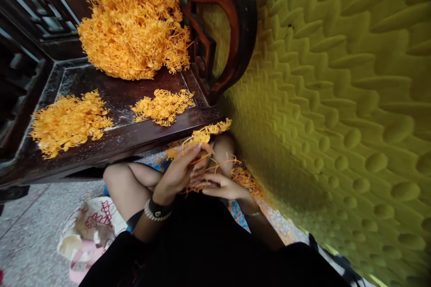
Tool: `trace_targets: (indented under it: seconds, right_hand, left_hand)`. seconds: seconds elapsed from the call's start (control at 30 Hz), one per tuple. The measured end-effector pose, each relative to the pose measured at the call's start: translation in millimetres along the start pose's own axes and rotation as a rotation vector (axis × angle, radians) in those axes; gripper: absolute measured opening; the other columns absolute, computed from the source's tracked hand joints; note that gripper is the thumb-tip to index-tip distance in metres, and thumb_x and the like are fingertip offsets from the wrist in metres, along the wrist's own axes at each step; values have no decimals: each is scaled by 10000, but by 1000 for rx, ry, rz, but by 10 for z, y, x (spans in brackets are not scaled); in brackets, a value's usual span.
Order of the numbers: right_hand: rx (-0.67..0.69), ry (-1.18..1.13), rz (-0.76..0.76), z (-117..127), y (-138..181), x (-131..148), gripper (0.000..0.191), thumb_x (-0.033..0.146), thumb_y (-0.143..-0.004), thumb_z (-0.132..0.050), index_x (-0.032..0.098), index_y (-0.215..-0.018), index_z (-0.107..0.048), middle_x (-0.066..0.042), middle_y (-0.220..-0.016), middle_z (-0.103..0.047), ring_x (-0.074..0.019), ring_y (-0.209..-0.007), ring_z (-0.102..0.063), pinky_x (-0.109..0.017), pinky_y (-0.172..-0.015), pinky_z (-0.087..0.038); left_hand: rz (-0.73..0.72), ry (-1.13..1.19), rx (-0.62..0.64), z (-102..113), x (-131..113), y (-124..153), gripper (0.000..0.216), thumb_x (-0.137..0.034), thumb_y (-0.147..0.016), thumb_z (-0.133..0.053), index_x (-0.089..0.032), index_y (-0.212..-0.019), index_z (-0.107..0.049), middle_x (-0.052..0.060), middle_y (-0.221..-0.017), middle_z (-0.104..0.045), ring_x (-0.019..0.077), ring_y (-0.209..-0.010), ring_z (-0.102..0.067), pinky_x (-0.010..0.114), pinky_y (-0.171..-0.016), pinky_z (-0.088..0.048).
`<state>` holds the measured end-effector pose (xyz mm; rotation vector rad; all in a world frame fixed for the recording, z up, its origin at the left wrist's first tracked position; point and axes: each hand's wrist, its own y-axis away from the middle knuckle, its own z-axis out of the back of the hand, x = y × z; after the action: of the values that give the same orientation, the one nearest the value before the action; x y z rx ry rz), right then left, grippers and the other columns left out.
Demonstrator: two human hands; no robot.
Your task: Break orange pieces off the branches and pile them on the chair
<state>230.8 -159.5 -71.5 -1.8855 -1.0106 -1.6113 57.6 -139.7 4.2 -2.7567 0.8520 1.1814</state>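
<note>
My left hand [183,168] is closed around a bunch of thin, branching orange plastic pieces [208,133], which stick out past its fingertips toward the upper right. Just beside it, my right hand [224,187] has its fingers bent in toward the left palm. Thin orange strands [213,168] show at the right fingertips, and the fingers look closed on one; its far end is hidden between the hands. Both hands are above my lap, in front of the dark wooden chair [148,136].
On the chair seat lie a large heap of orange pieces [134,31], a left pile [70,121] and a smaller right pile [163,106]. The curved armrest [247,27] meets a yellow embossed wall [323,98]. Loose orange pieces [247,181] lie beside my leg. A cloth bag [92,222] sits on the floor.
</note>
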Motion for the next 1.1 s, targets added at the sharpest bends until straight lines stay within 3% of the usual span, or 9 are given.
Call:
trace_targets:
  seconds: [0.07, 0.2, 0.37, 0.5, 0.6, 0.7, 0.8, 0.97, 1.1]
  right_hand:
    - [-135, -46, 25, 183, 102, -51, 484, 479, -821, -677, 239, -1238, -622, -69, -1230, -667, -199, -1148, -619, -373, -1033, -461]
    - [-441, -6, 131, 447, 236, -5, 430, 482, -776, -721, 302, -1163, -667, -36, -1245, -670, -230, -1217, -582, -435, -1119, -378]
    - [-421, -54, 360, 420, 77, 328, 671, 564, -702, -743, 290, -1293, -582, -65, -1334, -614, -267, -1258, -552, -459, -1116, -382]
    - [-465, -7, 476, 333, -89, 573, 594, 446, -720, -776, 324, -1269, -586, -46, -1317, -623, -237, -1183, -602, -444, -1048, -456]
    - [-453, 34, 403, 279, -134, 654, 365, 360, -754, -767, 302, -1105, -683, -27, -1100, -721, -178, -898, -696, -348, -829, -567]
    - [-453, -16, 295, 219, -167, 680, 183, 339, -792, -732, 250, -951, -715, -9, -852, -743, -110, -574, -641, -241, -537, -536]
    - [-481, -171, 218, 161, -223, 683, 185, 372, -805, -712, 223, -914, -694, -7, -789, -733, -94, -491, -611, -198, -423, -477]
    - [-413, -316, 98, 99, -323, 618, 272, 422, -807, -700, 181, -934, -696, -10, -742, -707, -95, -463, -605, -200, -415, -497]
    - [-349, -273, 63, 106, -326, 549, 291, 448, -817, -685, 175, -915, -708, -10, -719, -700, -125, -586, -650, -240, -556, -561]
  left_hand:
    - [68, -32, 23, 19, 28, 46, 371, -518, -843, -616, -149, -803, -602, -94, -466, -339, 13, -334, -190, 127, -328, -169]
    - [120, -112, 45, 79, 118, 133, 446, -572, -852, -563, -135, -779, -617, -70, -495, -370, 13, -363, -192, 140, -342, -171]
    - [136, -100, 83, 107, 210, 188, 465, -597, -866, -511, -152, -884, -647, -67, -512, -379, 20, -363, -173, 140, -324, -173]
    - [115, -46, 129, 118, 219, 202, 553, -687, -821, -500, -161, -907, -648, -76, -507, -360, 25, -342, -162, 142, -292, -182]
    - [78, -28, 123, 114, 200, 205, 588, -711, -813, -487, -152, -885, -652, -77, -496, -348, 33, -337, -179, 151, -287, -201]
    - [4, -49, 28, 108, 194, 207, 578, -706, -815, -499, -147, -838, -645, -60, -499, -395, 47, -362, -284, 166, -339, -290]
    - [-35, -93, -157, 109, 225, 195, 548, -676, -815, -539, -141, -729, -622, -24, -517, -478, 68, -441, -423, 187, -448, -390]
    - [-127, -7, -461, 89, 268, 103, 455, -551, -709, -748, -211, -999, -666, 10, -789, -675, 119, -630, -595, 224, -582, -486]
    - [-328, -80, -509, 121, 271, 28, 400, -527, -650, -800, -190, -848, -715, 7, -735, -680, 85, -570, -558, 178, -508, -437]
